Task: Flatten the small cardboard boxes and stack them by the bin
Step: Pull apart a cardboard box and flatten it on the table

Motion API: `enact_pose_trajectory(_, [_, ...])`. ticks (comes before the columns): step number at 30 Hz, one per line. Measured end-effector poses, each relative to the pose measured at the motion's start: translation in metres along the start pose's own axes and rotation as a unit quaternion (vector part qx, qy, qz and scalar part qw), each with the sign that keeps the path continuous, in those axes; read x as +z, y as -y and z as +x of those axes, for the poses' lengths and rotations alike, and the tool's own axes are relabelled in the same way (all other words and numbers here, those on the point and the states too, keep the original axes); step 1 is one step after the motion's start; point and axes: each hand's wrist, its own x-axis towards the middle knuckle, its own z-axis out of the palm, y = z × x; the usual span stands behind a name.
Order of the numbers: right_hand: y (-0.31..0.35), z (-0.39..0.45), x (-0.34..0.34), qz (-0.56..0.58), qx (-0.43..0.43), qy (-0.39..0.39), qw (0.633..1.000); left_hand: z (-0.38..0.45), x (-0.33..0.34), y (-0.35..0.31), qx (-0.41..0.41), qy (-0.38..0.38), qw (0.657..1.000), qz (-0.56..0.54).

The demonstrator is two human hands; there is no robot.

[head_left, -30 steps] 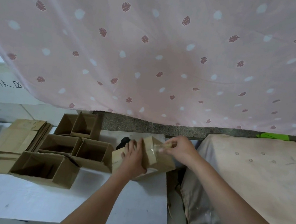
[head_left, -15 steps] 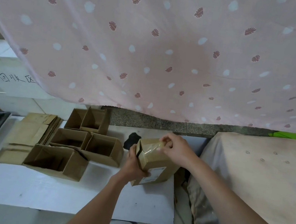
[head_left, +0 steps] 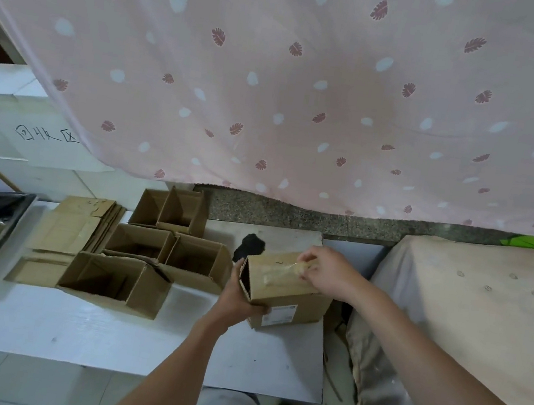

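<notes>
Gripping a box (head_left: 284,288) from its near-left corner, the left hand (head_left: 240,299) is curling its fingers under the bottom edge while the thumb is lying up along the open dark end. The box is being held just above the right part of the white board (head_left: 100,333), tilted, with a white label (head_left: 277,318) showing on its near face. The right hand (head_left: 328,272) is reaching over the top of the box, its fingertips pinching a strip of clear tape (head_left: 283,270) that is running along the top face; the strip's end is lifting off the cardboard at the pinch.

Sitting to the left on the board are four open boxes: two at the back (head_left: 171,208) touching each other, two in the middle (head_left: 168,250) side by side, and one nearest (head_left: 115,282) lying with its opening facing up and its flap pushed in. Lying just beside them on the left is a stack (head_left: 78,226) of flattened boxes. A black tray (head_left: 14,216) lined with dark plastic and holding pale scraps is resting at the left edge, touching the board's end. A pink curtain (head_left: 310,87) with leaf prints is hanging across the back. A beige covered surface (head_left: 466,319) is lying to the right, apart from the board. A dark patch (head_left: 250,245) is showing on the board behind the held box.
</notes>
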Motion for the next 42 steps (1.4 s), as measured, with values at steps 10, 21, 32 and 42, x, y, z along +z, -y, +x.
enact_pose_trajectory(10, [0.015, 0.003, 0.019, -0.009, -0.062, -0.026, 0.998, 0.013, 0.030, -0.024, 0.138, -0.077, 0.919, 0.362])
enact_pose_trajectory(21, [0.010, -0.001, 0.011, -0.029, -0.012, -0.034, 0.999, 0.013, 0.035, -0.021, 0.132, -0.095, 0.900, 0.405])
enact_pose_trajectory(32, [0.012, 0.000, 0.005, -0.013, -0.042, -0.073, 0.996, 0.019, 0.031, -0.020, 0.101, -0.066, 0.888, 0.443])
enact_pose_trajectory(42, [-0.003, -0.001, -0.002, -0.042, 0.018, -0.007, 0.999, 0.019, 0.033, -0.024, 0.094, -0.054, 0.857, 0.503])
